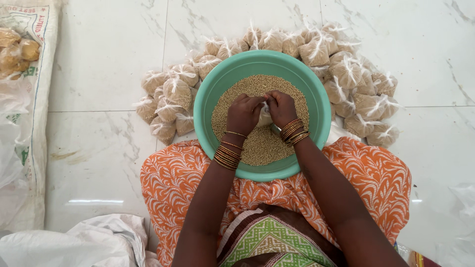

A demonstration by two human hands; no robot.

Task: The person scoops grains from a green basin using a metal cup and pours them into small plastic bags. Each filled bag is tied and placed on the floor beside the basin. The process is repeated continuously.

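A round green basin (210,94) rests against my lap, part filled with small tan grain (257,146). Over the grain, my left hand (242,114) and my right hand (281,109) meet, both pinched on a small clear plastic pouch (264,117) that shows between them. Most of the pouch is hidden by my fingers. Gold bangles ring both wrists.
Several tied clear pouches of grain (170,101) curve around the basin's far side from left to right (363,89) on the white marble floor. A woven sack (29,123) lies at the left with yellowish packets (15,52) on it. White plastic (99,240) is bunched at the bottom left.
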